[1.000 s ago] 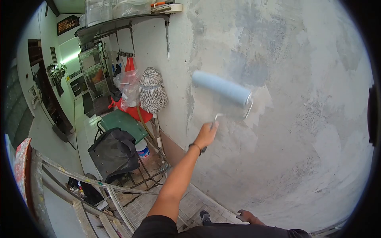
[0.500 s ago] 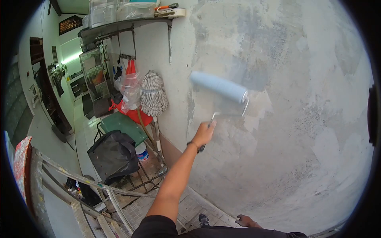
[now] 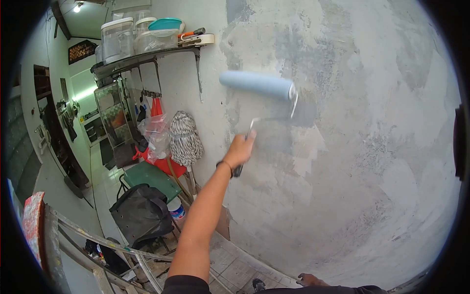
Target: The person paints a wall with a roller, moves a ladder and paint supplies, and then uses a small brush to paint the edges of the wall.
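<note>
My left hand (image 3: pixel 240 149) is closed around the dark handle of a paint roller (image 3: pixel 257 85), arm stretched out toward the wall. The roller has a pale blue sleeve on a bent metal frame and lies across the grey, patchy wall (image 3: pixel 342 161). A damp-looking darker patch shows beneath the sleeve. Low at the bottom edge, my right hand (image 3: pixel 312 280) hangs near my body with its fingers apart and nothing visible in it. Part of that hand is dark and shaded.
A shelf (image 3: pixel 147 56) with plastic containers (image 3: pixel 117 41) juts from the wall at upper left. Below it are a mop (image 3: pixel 186 139), a green-topped table (image 3: pixel 154 179) and a black bag (image 3: pixel 142 213). A paint-splashed ladder (image 3: pixel 93 235) stands at lower left.
My left hand has pushed the roller upward along the wall, and its sleeve lies closer to level. The view has tilted up, showing more of the shelf. My right hand stays low.
</note>
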Available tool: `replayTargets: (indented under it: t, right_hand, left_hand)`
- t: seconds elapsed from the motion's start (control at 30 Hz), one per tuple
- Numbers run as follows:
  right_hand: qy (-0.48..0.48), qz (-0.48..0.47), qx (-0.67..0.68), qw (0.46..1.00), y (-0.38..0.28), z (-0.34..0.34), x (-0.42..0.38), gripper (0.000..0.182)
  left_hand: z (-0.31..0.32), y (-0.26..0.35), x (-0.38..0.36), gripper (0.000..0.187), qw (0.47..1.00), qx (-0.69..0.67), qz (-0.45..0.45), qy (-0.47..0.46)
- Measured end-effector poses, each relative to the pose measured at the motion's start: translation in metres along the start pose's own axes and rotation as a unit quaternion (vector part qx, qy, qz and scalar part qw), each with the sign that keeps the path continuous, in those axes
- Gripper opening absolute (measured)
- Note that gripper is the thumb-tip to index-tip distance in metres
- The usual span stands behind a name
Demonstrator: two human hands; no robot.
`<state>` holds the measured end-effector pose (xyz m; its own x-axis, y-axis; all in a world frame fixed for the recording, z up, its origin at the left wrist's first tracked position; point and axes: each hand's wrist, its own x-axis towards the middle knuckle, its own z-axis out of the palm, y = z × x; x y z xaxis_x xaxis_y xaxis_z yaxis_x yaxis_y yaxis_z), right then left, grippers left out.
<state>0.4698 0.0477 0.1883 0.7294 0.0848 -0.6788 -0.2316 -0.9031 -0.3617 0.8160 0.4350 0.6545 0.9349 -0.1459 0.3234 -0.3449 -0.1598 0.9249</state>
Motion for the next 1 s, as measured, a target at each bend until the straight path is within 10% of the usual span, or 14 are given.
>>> replayTargets:
  t: [0.2,0.57,1.0]
  right_hand:
    - [0.04,-0.02,-0.038,0.998,-0.02,-0.02,0.01,0.059]
    - [0.03,-0.006,-0.04,0.999,-0.015,-0.012,0.008,0.059]
    - [0.016,0.031,0.015,0.999,-0.009,-0.002,-0.009,0.057]
  left_hand:
    - [-0.009,0.087,0.029,0.041,0.998,-0.057,0.019,0.001]
    - [0.072,0.044,-0.053,0.048,0.977,0.03,0.152,0.145]
    - [0.07,0.119,0.016,0.052,0.988,-0.025,0.149,0.042]
